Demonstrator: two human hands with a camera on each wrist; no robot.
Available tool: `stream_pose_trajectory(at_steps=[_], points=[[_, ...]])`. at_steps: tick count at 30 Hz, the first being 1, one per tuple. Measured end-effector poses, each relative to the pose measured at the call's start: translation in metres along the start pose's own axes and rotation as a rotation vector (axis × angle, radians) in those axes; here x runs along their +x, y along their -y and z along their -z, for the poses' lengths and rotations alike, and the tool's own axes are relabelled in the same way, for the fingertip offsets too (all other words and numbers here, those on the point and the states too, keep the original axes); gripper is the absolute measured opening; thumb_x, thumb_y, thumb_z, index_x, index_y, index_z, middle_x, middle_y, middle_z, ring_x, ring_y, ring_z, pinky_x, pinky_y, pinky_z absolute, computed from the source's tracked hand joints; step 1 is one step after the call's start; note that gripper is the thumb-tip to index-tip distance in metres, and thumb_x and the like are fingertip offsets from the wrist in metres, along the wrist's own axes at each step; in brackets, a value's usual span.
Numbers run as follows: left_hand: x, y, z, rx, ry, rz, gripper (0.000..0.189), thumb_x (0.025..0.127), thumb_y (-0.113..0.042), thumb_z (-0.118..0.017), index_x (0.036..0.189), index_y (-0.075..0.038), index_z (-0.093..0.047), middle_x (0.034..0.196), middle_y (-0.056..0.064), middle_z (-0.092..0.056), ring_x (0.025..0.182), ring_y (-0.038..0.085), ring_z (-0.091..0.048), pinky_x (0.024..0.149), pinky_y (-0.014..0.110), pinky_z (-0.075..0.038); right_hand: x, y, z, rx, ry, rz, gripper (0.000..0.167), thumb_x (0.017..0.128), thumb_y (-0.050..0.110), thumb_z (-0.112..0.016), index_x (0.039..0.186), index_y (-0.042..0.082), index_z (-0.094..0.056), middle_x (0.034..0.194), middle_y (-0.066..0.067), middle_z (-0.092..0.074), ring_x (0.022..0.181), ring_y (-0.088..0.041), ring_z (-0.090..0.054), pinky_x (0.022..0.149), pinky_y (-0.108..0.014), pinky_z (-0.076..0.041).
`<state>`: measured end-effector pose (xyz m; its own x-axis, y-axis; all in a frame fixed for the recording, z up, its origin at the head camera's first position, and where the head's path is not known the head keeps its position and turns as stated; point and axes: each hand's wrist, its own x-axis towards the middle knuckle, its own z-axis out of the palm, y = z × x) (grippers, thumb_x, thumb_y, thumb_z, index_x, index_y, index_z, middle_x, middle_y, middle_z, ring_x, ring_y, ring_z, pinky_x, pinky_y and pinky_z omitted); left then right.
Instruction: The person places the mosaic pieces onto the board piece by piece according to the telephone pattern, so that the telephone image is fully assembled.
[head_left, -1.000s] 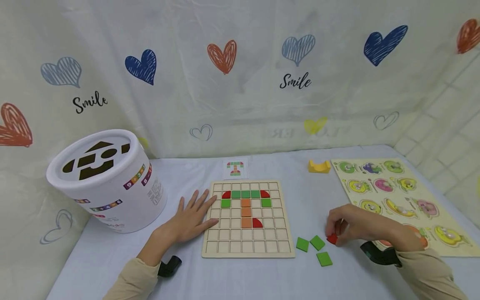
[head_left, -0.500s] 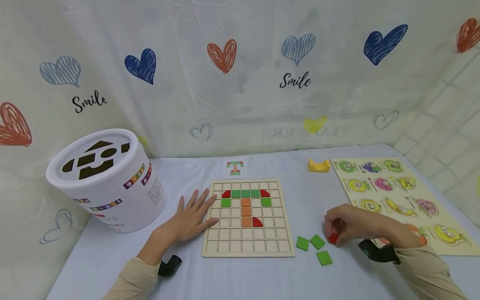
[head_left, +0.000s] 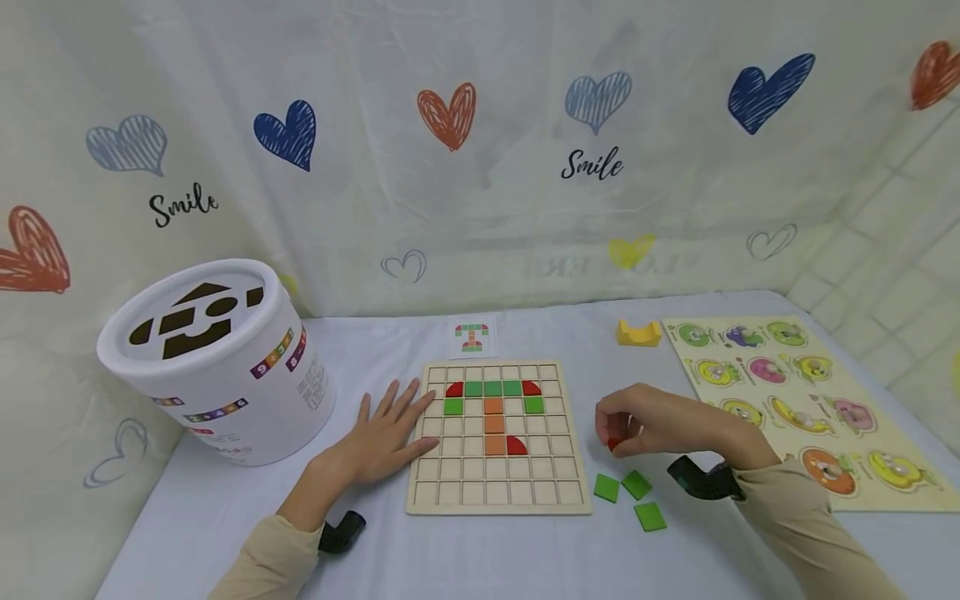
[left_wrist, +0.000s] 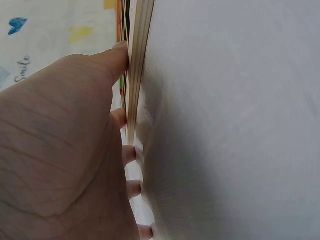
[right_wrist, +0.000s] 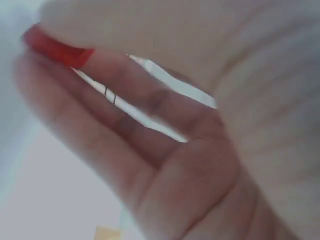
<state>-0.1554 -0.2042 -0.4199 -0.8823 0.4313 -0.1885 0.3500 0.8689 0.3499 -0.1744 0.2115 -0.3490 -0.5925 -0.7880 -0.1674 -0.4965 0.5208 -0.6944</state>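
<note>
My right hand (head_left: 656,423) pinches a red quarter-circle tile (right_wrist: 57,47) between thumb and fingertips, a little right of the wooden grid board (head_left: 457,496). Most of that tile is hidden by the fingers in the head view. My left hand (head_left: 378,437) lies with fingers spread at the board's left edge, its thumb and index fingertip on the rim; the left wrist view shows the thumb (left_wrist: 117,57) against the board's side. Red, green and orange tiles form a T-like pattern in the grid, with one red quarter-circle (head_left: 516,446) right of the lowest orange square (head_left: 495,445).
Several loose green square tiles (head_left: 649,517) lie right of the board. Behind it lies a pattern card (head_left: 472,336). A yellow arch block (head_left: 639,333) and a fruit puzzle board (head_left: 787,375) are at the right. A white bucket (head_left: 217,375) with a shape-slotted lid stands at the left.
My right hand has picked up the red quarter-circle tile from the cloth and moved left and away from me, towards the board. The left hand has stayed at the board's edge.
</note>
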Motion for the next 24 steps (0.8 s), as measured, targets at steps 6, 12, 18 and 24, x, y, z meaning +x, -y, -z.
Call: stream_pose_trajectory(at_steps=[6, 12, 18, 24], points=[[0.000, -0.001, 0.001, -0.004, 0.000, -0.002, 0.080, 0.107, -0.060, -0.047, 0.169, -0.016, -0.023, 0.175, 0.014, -0.008, 0.160, 0.043, 0.002, 0.118, 0.075, 0.005, 0.037, 0.020, -0.008, -0.007, -0.039, 0.085, 0.021, 0.087, -0.001, -0.083, 0.088, 0.015, -0.069, 0.086, 0.010, -0.069, 0.078, -0.004, -0.066, 0.076, -0.027, -0.059], [0.000, 0.000, 0.000, -0.004, -0.002, 0.000, 0.079, 0.107, -0.060, -0.046, 0.168, -0.016, -0.023, 0.175, 0.015, -0.009, 0.160, 0.043, 0.002, 0.118, 0.076, 0.005, 0.073, 0.034, -0.026, 0.007, -0.055, 0.208, 0.019, 0.085, -0.005, -0.083, 0.088, 0.010, -0.073, 0.087, 0.006, -0.071, 0.081, -0.003, -0.065, 0.076, -0.025, -0.060], [0.000, 0.001, 0.000, 0.002, -0.021, -0.007, 0.078, 0.107, -0.060, -0.046, 0.168, -0.015, -0.025, 0.175, 0.016, -0.011, 0.160, 0.044, 0.000, 0.117, 0.077, 0.002, 0.102, 0.041, -0.041, 0.057, -0.067, 0.315, 0.014, 0.087, -0.005, -0.081, 0.090, 0.007, -0.075, 0.091, 0.001, -0.073, 0.085, -0.006, -0.069, 0.078, -0.024, -0.060], [0.000, 0.000, 0.000, 0.000, -0.013, 0.002, 0.079, 0.107, -0.060, -0.046, 0.168, -0.017, -0.023, 0.175, 0.015, -0.009, 0.160, 0.043, 0.001, 0.118, 0.076, 0.003, 0.121, 0.043, -0.051, 0.097, -0.047, 0.296, 0.013, 0.094, -0.005, -0.073, 0.099, 0.006, -0.079, 0.097, 0.000, -0.074, 0.091, -0.004, -0.070, 0.085, -0.023, -0.059]])
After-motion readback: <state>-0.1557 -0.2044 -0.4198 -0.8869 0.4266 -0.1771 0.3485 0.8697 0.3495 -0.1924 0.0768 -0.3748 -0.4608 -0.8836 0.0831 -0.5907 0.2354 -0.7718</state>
